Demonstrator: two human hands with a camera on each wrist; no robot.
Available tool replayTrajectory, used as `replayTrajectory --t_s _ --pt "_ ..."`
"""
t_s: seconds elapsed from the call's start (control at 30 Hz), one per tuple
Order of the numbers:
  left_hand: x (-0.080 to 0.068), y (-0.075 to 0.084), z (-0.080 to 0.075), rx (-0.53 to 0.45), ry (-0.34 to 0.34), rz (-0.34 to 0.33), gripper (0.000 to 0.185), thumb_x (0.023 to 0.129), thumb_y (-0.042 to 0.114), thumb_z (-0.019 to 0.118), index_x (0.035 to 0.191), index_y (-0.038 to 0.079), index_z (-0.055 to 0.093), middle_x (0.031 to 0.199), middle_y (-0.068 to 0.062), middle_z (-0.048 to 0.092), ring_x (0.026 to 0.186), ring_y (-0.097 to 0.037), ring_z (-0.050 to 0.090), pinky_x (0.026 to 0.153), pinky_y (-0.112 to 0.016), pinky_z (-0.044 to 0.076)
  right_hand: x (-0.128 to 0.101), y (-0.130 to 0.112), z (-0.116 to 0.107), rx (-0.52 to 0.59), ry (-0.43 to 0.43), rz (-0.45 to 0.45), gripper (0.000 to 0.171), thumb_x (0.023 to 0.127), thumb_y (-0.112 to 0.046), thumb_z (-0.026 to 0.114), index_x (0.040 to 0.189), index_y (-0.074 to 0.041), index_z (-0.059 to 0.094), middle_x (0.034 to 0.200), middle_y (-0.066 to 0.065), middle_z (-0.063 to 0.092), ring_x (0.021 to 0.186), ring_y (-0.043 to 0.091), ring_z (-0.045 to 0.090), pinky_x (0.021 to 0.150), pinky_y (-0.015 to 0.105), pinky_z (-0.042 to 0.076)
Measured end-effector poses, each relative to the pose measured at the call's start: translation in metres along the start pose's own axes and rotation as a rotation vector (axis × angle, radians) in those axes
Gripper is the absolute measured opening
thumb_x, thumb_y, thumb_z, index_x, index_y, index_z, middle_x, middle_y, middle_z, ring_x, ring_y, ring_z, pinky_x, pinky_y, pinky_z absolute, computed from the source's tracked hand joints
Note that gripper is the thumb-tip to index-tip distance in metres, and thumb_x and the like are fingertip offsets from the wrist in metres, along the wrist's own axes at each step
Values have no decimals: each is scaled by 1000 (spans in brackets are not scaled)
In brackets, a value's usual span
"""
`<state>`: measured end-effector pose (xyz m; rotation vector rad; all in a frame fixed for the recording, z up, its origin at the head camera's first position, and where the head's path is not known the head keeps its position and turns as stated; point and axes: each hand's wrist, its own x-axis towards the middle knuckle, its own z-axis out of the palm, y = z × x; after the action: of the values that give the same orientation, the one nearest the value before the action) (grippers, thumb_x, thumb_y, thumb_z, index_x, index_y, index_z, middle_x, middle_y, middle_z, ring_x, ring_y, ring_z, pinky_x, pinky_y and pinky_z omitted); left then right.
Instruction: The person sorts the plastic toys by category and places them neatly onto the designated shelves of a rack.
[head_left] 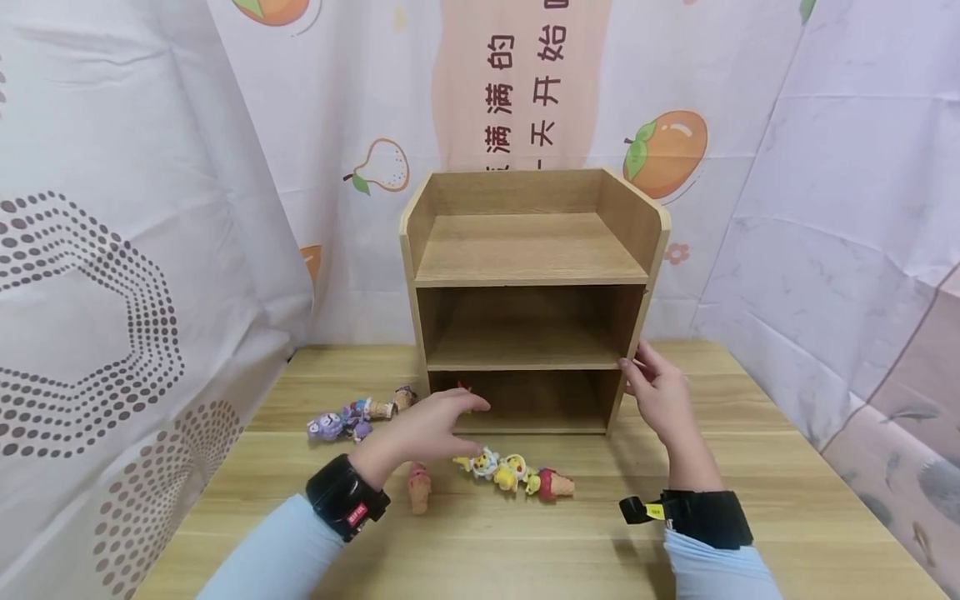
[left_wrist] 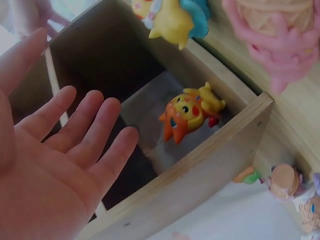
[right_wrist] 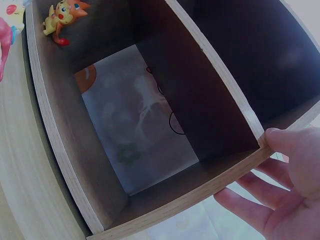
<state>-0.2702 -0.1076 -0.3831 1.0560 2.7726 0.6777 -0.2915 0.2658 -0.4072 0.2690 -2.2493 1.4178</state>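
And there's the yellow, orange-hooded figurine (left_wrist: 192, 110), upright in the bottom compartment at its left side, ears up, feet toward the bottom board! The wood-grained shelf (head_left: 534, 282) stands tall, openings facing the person. Left hand (head_left: 429, 423) hovers before that compartment, fingers spread and empty; right hand (head_left: 663, 400) pinches the side panel's front edge. Nearby, a waffle-textured pink cone (head_left: 419, 487) lies tip toward the person.

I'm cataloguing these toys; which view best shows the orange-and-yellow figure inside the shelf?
The left wrist view: the figure appears largest there. The right wrist view shows it smaller, near a corner; the head view, only a bit behind the left hand.
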Motion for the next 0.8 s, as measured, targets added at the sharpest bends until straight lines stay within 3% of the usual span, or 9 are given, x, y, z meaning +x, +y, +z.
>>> replayTrajectory --t_s 0.37,0.63,0.8 --pt "16 4 16 44 -114 -59 62 85 29 81 140 11 60 144 -5 57 134 -24 50 107 -39 44 1 1 -2 12 -10 -4 52 106 -18 57 155 -10 43 142 26 54 122 42 59 77 40 59" --pt "24 1 29 97 -164 -52 62 82 24 84 138 9 63 137 -3 61 127 -19 55 105 -35 45 2 2 -2 19 -10 1 52 106 -18 57 155 -9 43 142 26 55 122 42 58 72 21 57" --pt "28 -1 36 139 -180 -62 62 78 24 86 135 10 64 132 -3 64 122 -18 58 103 -35 47 1 2 -1 19 -15 0 52 106 -18 57 155 -9 44 142 26 55 123 42 58 71 19 56"
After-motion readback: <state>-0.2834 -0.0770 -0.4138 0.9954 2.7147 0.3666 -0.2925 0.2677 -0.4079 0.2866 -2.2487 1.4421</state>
